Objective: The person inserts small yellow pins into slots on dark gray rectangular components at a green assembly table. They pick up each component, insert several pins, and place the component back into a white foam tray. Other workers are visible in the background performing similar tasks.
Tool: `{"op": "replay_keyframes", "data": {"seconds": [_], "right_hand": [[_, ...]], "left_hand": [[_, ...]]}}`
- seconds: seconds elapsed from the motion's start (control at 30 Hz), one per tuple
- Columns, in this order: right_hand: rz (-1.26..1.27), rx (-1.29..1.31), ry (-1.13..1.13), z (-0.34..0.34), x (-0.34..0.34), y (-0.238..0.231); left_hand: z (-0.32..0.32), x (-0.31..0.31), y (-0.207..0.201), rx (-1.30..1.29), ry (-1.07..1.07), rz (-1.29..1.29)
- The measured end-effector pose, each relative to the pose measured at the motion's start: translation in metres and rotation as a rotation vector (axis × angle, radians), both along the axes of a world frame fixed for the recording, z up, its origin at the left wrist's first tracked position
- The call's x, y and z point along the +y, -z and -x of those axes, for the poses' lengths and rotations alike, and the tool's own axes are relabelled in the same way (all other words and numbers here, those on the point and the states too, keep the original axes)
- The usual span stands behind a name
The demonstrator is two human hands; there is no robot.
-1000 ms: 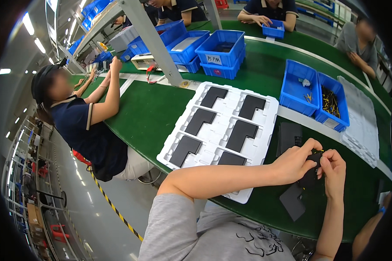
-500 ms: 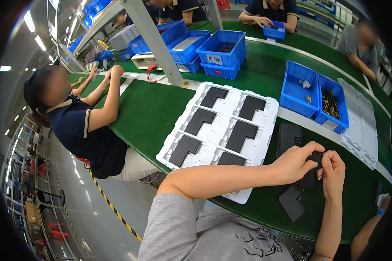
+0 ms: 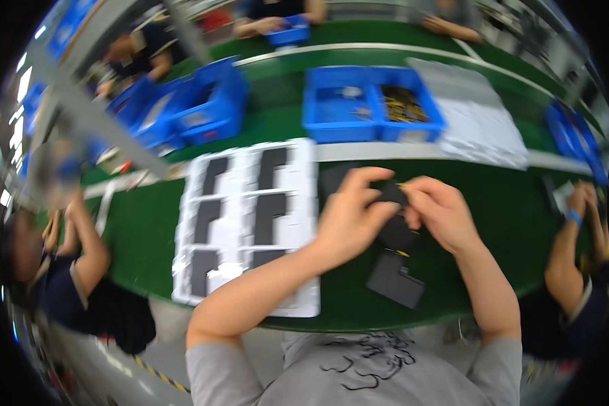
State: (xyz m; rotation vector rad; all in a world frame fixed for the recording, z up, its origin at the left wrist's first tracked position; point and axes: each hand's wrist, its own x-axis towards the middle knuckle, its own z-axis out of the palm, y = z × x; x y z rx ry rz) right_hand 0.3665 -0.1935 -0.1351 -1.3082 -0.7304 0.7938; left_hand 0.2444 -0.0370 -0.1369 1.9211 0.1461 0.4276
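Observation:
My left hand (image 3: pixel 353 215) grips a small flat black piece (image 3: pixel 391 195) between thumb and fingers. My right hand (image 3: pixel 443 208) pinches at the same piece's right edge, where a bit of yellow shows; blur hides the detail. Under the hands lies another dark flat piece (image 3: pixel 397 235), partly covered. Nearer to me, an L-shaped dark grey piece (image 3: pixel 394 279) rests on the green table, with a small yellow strip at its top. Behind my left hand another dark piece (image 3: pixel 333 177) is partly hidden.
A white moulded tray (image 3: pixel 237 183) with several L-shaped black pieces stands left, under my left forearm. Beyond are a blue bin (image 3: pixel 338 132), a bin of yellow-black strips (image 3: pixel 413 132) and stacked pale trays (image 3: pixel 477 111). Co-workers sit left, right and across; blue bins (image 3: pixel 213 111) stand back left.
The view has swung to the right and now blurs, so the tray and bins appear further left. Both hands stay together at the black piece.

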Motion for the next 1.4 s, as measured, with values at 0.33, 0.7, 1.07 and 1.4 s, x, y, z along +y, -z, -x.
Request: {"op": "replay_keyframes", "data": {"seconds": [0.33, 0.7, 1.07, 1.4], "right_hand": [[0.035, 0.025, 0.04, -0.003, -0.002, 0.002], [0.065, -0.084, 0.1, 0.005, 0.0, 0.004], [0.014, -0.039, 0.081, 0.003, 0.0, 0.012], [-0.063, 0.178, 0.056, 0.004, 0.002, 0.012]], "left_hand": [[0.001, -0.006, -0.006, 0.104, 0.085, 0.179], [0.002, -0.003, -0.003, 0.065, 0.111, 0.128], [0.005, -0.002, -0.006, 0.067, 0.18, 0.073], [0.004, 0.0, -0.003, 0.076, 0.211, 0.117]]}}
